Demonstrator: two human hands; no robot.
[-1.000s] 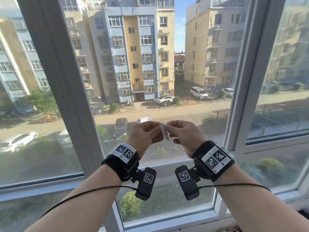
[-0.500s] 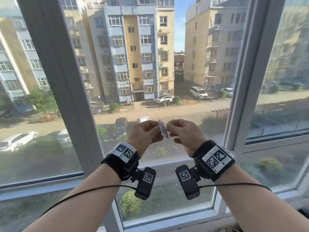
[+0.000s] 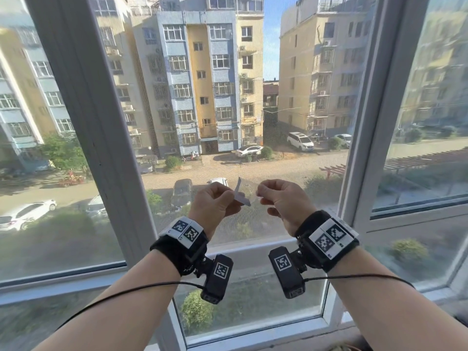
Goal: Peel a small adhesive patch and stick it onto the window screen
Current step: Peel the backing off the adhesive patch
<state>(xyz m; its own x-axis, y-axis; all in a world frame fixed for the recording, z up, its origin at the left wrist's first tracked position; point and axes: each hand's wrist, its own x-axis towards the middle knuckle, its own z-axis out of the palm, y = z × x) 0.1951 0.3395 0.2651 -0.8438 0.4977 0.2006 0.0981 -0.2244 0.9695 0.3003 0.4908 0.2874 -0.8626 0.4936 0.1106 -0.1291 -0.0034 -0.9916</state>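
My left hand (image 3: 215,202) pinches a small white backing paper (image 3: 240,195) that is bent, one flap sticking up. My right hand (image 3: 282,201) is a short gap to its right, thumb and forefinger pinched on a thin, nearly see-through adhesive patch (image 3: 254,198) that stretches back toward the paper. Both hands are raised at chest height just in front of the window screen (image 3: 253,102), a fine mesh filling the middle window panel. Neither hand touches the mesh.
White window frame posts stand at the left (image 3: 83,122) and at the right (image 3: 374,122) of the screen, with glass panes beyond them. A lower sill rail (image 3: 253,245) crosses behind my wrists. Black wrist bands with tag markers and cables hang from both arms.
My hands have pulled apart. The paper, earlier held flat between both hands, is now bent in my left hand, and the thin patch is drawn away from it toward the right.
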